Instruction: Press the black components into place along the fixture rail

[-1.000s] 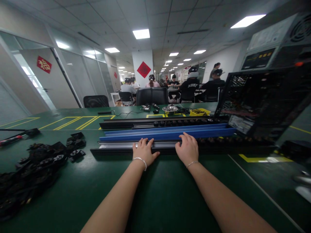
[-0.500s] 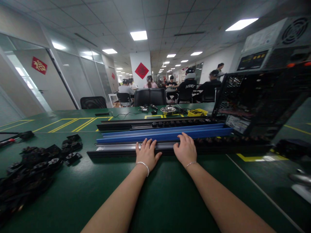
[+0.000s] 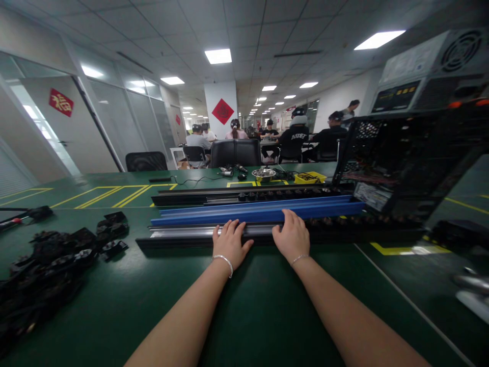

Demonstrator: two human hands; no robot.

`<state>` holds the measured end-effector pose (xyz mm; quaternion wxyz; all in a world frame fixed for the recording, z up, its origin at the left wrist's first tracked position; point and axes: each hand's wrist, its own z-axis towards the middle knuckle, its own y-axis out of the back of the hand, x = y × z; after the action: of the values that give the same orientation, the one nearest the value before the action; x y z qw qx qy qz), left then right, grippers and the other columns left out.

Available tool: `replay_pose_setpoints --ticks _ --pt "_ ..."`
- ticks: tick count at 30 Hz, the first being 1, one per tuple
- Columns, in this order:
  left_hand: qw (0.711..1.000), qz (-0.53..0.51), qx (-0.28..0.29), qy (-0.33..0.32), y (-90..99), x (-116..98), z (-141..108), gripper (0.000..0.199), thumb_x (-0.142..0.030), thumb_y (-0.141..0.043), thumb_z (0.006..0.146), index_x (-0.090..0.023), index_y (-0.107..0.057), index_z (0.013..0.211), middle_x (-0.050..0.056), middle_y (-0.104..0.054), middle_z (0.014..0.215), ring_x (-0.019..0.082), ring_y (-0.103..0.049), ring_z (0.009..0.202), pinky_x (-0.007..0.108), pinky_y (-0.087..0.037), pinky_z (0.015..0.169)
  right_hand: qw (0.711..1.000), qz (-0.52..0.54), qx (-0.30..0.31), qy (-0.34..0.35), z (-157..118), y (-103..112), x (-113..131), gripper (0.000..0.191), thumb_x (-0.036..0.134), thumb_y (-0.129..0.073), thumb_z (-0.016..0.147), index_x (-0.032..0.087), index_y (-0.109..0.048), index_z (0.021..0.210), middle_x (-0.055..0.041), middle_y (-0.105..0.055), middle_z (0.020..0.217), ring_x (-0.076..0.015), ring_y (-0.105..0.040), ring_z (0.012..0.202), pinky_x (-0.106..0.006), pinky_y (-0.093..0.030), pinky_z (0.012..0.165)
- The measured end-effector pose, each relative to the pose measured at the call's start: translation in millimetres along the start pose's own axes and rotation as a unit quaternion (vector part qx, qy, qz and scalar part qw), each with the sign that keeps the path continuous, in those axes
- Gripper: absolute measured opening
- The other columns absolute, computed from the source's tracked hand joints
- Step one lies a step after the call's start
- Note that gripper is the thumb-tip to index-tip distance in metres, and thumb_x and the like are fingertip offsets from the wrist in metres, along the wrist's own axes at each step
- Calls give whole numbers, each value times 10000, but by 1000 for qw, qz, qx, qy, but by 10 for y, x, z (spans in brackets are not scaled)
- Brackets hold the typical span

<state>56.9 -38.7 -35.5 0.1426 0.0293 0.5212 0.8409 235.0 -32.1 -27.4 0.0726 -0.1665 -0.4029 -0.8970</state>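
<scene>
Both of my hands rest on the nearest long black rail (image 3: 183, 242), which lies across the green table (image 3: 160, 306). My left hand (image 3: 231, 244) has its fingers spread over the rail's top, the thumb out to the right. To its right, my right hand (image 3: 292, 235) lies with fingers stretched forward and thumb apart; its fingertips reach the edge of the blue rail (image 3: 191, 216). Neither hand is wrapped round anything. Small black parts line the near rail right of my right hand. Behind the blue rail lies another black rail (image 3: 179, 197).
A heap of black parts (image 3: 61, 255) lies on the left. Open computer cases (image 3: 405, 158) stand at the right. Farther back are a metal bowl (image 3: 263, 175), a yellow tray (image 3: 310, 177) and a black chair (image 3: 235, 152). Several people sit beyond.
My hands stay nearly in the same place on the rail. In the background at the right, a standing person has moved slightly to the right.
</scene>
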Motion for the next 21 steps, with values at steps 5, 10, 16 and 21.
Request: replay_pose_setpoints --ticks 5,10,16,21 --pt "1000 1 6 3 1 -2 -1 513 -532 -418 805 -295 -453 1259 24 -454 1350 223 -339 1260 470 -197 1042 1000 9 1 10 9 9 0 473 213 -450 738 128 -466 1203 -122 -529 1221 -249 -445 1109 -361 -376 891" --pt "1000 6 10 6 19 -11 1 511 -530 -415 805 -305 -451 1262 20 -449 1353 227 -333 1265 459 -200 1043 999 19 5 25 9 8 12 485 204 -446 735 126 -454 1213 -124 -529 1216 -246 -448 1103 -357 -381 886" --pt "1000 11 19 13 40 -22 1 513 -531 -417 803 -312 -448 1266 17 -447 1354 233 -328 1269 452 -205 1043 999 22 1 48 2 -5 18 489 201 -446 737 135 -439 1221 -119 -534 1200 -233 -452 1095 -340 -368 883" --pt "1000 8 10 4 27 -12 1 507 -525 -424 803 -305 -454 1258 19 -455 1346 231 -342 1260 455 -217 1036 999 -34 -8 -6 1 43 29 461 272 -466 746 151 -461 1191 -128 -559 1111 -251 -485 1006 -359 -345 834"
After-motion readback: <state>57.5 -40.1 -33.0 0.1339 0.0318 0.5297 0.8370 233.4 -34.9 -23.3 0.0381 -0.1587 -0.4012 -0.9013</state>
